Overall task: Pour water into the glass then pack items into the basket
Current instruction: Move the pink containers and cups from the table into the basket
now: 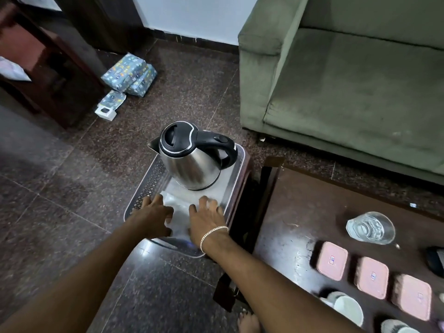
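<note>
At the centre of the frame, a steel kettle (pixel 192 156) stands upright in the far end of a pale lattice-walled basket (pixel 149 181). Both hands reach into its near end, left hand (pixel 153 216) and right hand (pixel 207 218) with fingers spread, flat on a clear plastic packet (pixel 180 205), gripping nothing. At right, the glass (pixel 370 228) holds water on a dark table (pixel 300 212), near three pink-lidded containers (pixel 372 277).

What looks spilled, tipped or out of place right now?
Nothing spilled. The kettle stands upright in the basket, and the glass sits upright on the table. Both hands hover open over the basket.
</note>
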A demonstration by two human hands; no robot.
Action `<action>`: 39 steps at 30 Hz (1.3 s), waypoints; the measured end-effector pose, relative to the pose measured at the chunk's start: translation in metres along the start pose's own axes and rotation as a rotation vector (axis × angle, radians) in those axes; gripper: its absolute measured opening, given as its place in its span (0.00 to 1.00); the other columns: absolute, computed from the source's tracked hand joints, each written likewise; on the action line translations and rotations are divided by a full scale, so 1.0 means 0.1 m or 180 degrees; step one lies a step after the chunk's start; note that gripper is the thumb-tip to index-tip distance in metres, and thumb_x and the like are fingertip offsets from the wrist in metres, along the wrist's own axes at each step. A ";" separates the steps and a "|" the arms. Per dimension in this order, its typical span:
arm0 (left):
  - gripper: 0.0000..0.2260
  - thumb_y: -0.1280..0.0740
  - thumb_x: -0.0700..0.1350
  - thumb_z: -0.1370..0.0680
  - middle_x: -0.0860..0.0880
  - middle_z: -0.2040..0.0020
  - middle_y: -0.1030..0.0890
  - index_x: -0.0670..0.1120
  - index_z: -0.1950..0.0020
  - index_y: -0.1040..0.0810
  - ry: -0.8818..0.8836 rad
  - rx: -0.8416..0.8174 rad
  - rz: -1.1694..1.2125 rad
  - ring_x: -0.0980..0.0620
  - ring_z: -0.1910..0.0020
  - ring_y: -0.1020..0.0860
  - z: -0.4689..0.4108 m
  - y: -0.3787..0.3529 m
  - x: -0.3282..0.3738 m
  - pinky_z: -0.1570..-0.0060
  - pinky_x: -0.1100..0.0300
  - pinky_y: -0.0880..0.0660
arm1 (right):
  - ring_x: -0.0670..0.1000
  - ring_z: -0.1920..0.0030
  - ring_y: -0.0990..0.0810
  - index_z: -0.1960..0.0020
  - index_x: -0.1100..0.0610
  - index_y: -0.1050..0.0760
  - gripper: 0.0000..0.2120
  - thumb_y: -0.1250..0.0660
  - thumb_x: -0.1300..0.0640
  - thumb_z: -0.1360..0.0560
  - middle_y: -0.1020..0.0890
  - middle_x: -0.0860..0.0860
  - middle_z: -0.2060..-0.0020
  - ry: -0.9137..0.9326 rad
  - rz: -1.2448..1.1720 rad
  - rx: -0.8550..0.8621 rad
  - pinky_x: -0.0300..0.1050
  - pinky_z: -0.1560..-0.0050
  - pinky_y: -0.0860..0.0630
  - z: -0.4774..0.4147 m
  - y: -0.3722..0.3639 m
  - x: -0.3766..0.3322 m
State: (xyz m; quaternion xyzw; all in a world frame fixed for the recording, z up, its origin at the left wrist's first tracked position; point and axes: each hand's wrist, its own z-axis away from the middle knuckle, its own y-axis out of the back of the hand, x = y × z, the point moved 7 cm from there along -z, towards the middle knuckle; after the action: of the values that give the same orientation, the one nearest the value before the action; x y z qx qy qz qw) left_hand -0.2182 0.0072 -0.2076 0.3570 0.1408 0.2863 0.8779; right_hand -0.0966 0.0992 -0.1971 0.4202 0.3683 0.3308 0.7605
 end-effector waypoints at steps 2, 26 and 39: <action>0.21 0.24 0.61 0.30 0.49 0.38 0.34 0.55 0.43 0.24 0.0003 -0.0011 -0.0005 0.42 0.31 0.37 0.01 0.00 0.00 0.37 0.39 0.25 | 0.66 0.33 0.31 0.31 0.60 0.27 0.21 0.35 0.56 0.23 0.32 0.64 0.31 0.0034 0.0048 -0.0053 0.58 0.32 0.33 0.03 -0.01 -0.06; 0.26 0.30 0.60 0.26 0.59 0.42 0.29 0.54 0.31 0.28 -0.2151 0.1939 0.1725 0.57 0.48 0.22 0.77 1.01 3.04 0.52 0.54 0.19 | 0.54 0.42 0.23 0.36 0.56 0.22 0.17 0.29 0.55 0.25 0.25 0.51 0.43 -0.0912 -0.1634 0.2178 0.52 0.38 0.26 2.36 1.21 2.97; 0.25 0.25 0.49 0.27 0.55 0.41 0.28 0.50 0.31 0.27 -0.2157 0.0986 0.1473 0.47 0.43 0.21 0.58 -0.04 4.62 0.42 0.49 0.22 | 0.53 0.48 0.20 0.38 0.54 0.22 0.17 0.27 0.57 0.26 0.23 0.50 0.44 -0.2170 -0.1886 0.1878 0.45 0.47 0.25 3.83 0.22 4.55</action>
State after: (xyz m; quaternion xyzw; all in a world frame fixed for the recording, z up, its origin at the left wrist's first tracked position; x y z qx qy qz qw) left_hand 0.1775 0.2519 -0.1899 0.5803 -0.1976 0.3176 0.7234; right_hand 0.4519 0.3272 -0.1623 0.5776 0.2806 -0.1705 0.7474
